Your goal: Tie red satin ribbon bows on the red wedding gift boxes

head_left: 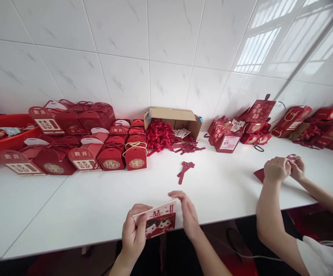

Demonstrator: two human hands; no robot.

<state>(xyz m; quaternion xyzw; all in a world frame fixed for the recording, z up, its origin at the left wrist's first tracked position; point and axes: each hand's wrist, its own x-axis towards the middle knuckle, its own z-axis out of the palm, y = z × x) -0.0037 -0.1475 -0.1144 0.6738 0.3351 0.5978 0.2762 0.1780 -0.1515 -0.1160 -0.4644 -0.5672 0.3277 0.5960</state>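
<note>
In front of me, by the table's near edge, my left hand (pixel 134 230) grips a flat red-and-white printed paper piece (pixel 160 220), perhaps a folded gift box. Its thumb lies on the printed side, which carries cartoon faces and a red double-happiness sign. My right hand (pixel 186 212) is open at the right end of the piece, fingers stretched out over its upper corner; whether they touch it I cannot tell. Farther out on the white table (pixel 218 184) lie a few red flower-headed strips (pixel 185 171), crossing each other.
Rows of red gift boxes (pixel 111 163) stand at left, beside a red basin (pixel 8 134). An open cardboard box (pixel 172 114) with red ribbons (pixel 162 136) leans by the wall. More red boxes (pixel 226 142) stand at right. A co-worker's hands (pixel 284 168) handle a small item.
</note>
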